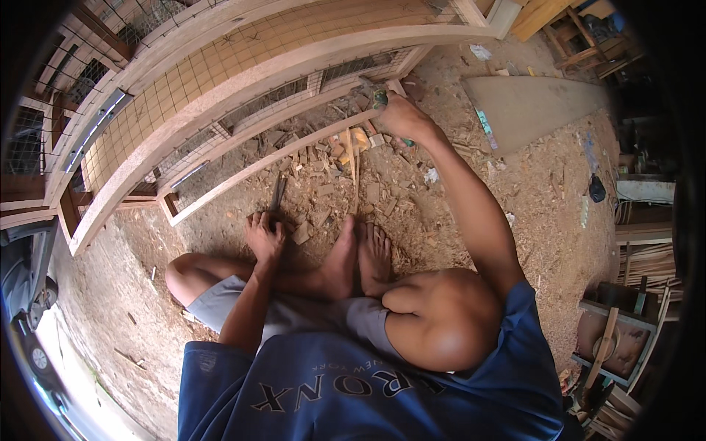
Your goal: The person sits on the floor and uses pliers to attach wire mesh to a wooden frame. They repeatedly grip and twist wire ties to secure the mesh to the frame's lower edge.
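Off to the far right, my right hand [406, 117] is closed around a tool with a green and dark grip [380, 98], held at the corner of a wooden frame [265, 158] covered with wire mesh. The fist hides most of this tool, and its kind does not show. Low by my left shin, the fingers of my left hand [265, 237] curl at the end of a slim dark tool [278, 192], which points away from me and looks like two narrow arms side by side. A thin wooden strip [353, 173] lies between the frame and my feet.
I sit on a floor strewn with wood chips and offcuts [323, 189]. Larger mesh-covered wooden framing [220, 84] arches across the far left. A flat board [540, 110] lies at the far right. Stacked timber [647, 264] and a rusty metal-framed box [618, 334] stand at the right edge.
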{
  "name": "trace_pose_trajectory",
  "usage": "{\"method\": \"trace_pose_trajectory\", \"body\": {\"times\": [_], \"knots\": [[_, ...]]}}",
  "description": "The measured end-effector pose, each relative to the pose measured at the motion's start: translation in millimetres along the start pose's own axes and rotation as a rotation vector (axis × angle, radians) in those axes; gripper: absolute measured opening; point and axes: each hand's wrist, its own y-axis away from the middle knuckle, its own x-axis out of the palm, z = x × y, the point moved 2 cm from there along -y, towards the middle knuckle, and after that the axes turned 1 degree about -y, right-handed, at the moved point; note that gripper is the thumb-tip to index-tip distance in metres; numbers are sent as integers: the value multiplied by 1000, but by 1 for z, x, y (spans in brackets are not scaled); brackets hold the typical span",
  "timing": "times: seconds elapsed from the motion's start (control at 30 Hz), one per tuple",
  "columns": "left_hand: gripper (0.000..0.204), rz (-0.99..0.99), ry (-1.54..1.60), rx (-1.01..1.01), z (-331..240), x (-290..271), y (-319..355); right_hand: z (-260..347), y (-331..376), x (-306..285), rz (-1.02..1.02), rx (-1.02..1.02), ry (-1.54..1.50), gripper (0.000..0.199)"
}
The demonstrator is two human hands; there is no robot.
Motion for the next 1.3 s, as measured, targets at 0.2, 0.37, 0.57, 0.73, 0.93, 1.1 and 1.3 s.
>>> {"method": "trace_pose_trajectory", "body": {"times": [0.2, 0.37, 0.57, 0.73, 0.93, 1.1, 1.3], "knots": [[20, -5, -3, -10, 2, 2, 0, 1, -11, 38, -328, -93, 499, 31], [22, -2, -20, 5, 5, 3, 0, 0, -15, 56, -318, 7, 706, 30], [20, -51, 41, 17, 3, 2, 1, 4, 5, 70, -517, 21, 1058, 33], [21, 10, 60, 17, 3, -2, 6, -26, 13, 38, -99, -28, -119, 44], [18, 6, 40, 0, 0, -3, 5, -37, 18, 55, -39, -41, -299, 40], [19, 10, 22, 4, 0, -3, 4, -21, 14, 41, -40, -53, -323, 19], [17, -13, 20, 1, -1, -2, 3, 1, 16, 29, -26, -4, -288, 15]]}}
